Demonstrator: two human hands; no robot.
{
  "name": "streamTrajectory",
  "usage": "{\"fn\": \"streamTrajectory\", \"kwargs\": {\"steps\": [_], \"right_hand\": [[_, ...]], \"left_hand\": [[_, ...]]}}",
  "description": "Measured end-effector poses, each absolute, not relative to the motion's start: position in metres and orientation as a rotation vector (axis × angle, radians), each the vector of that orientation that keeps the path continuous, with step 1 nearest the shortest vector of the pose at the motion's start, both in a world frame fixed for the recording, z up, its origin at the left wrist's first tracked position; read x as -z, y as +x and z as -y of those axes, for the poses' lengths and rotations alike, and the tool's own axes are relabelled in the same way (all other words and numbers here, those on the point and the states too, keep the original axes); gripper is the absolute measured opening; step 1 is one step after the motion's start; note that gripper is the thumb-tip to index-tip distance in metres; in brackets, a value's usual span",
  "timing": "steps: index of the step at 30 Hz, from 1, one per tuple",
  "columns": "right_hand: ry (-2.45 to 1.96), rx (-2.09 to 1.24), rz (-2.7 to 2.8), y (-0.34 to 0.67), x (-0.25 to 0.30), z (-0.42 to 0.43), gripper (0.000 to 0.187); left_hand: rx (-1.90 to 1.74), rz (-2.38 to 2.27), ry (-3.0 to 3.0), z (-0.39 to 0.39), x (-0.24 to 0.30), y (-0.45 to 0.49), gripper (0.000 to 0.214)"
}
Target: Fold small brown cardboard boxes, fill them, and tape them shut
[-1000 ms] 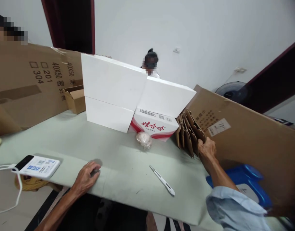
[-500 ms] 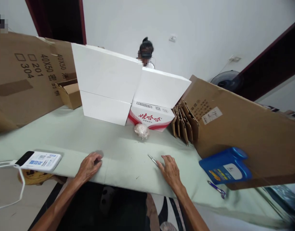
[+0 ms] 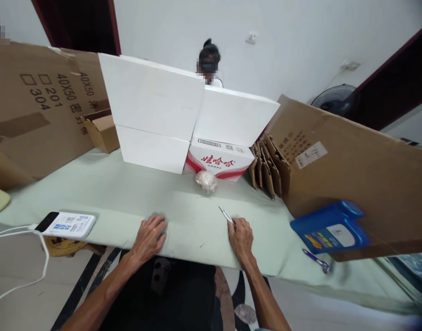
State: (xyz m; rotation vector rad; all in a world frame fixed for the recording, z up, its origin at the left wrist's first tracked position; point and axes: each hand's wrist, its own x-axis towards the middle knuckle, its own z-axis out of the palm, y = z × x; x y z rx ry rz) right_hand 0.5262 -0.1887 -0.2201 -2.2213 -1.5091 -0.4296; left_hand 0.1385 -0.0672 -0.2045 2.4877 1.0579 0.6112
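Note:
My right hand (image 3: 241,236) is closed on a slim, silvery pen-like tool (image 3: 226,214) at the table's near side. The tool's far end points forward and to the left; its near end is hidden by my fingers, so its exact kind is unclear. To the left, my left hand (image 3: 150,236) lies palm down near the table edge, fingers stretched out, holding nothing. Ahead of both hands sits a pale, round bundle wrapped in clear plastic (image 3: 206,181), in front of a white and red carton (image 3: 219,161).
White panels (image 3: 152,110) and brown cardboard (image 3: 355,184) wall the table (image 3: 93,184). Folded cardboard (image 3: 271,168) leans at right, by a blue bottle (image 3: 331,227) and a purple pen (image 3: 316,260). A cabled white device (image 3: 69,224) lies left. Behind the panels is a person (image 3: 210,59).
My left hand has shifted right and its fingers have straightened out. My right hand has closed on the slim tool, which it was only touching before. The view has tilted slightly.

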Motion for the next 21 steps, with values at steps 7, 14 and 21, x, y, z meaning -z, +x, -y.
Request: {"fn": "streamTrajectory", "kwargs": {"steps": [7, 14, 21], "right_hand": [[-2.232, 0.465, 1.464, 0.521, 0.223, 0.186, 0.026], [-2.243, 0.481, 1.402, 0.519, 0.227, 0.186, 0.024], [-2.257, 0.494, 1.211, 0.525, 0.232, 0.188, 0.028]], "left_hand": [[-0.584, -0.999, 2.509, 0.062, 0.203, 0.147, 0.04], [-0.687, -0.95, 2.483, -0.011, 0.163, 0.228, 0.044], [-0.674, -0.956, 2.407, -0.072, 0.145, 0.366, 0.067]]}}
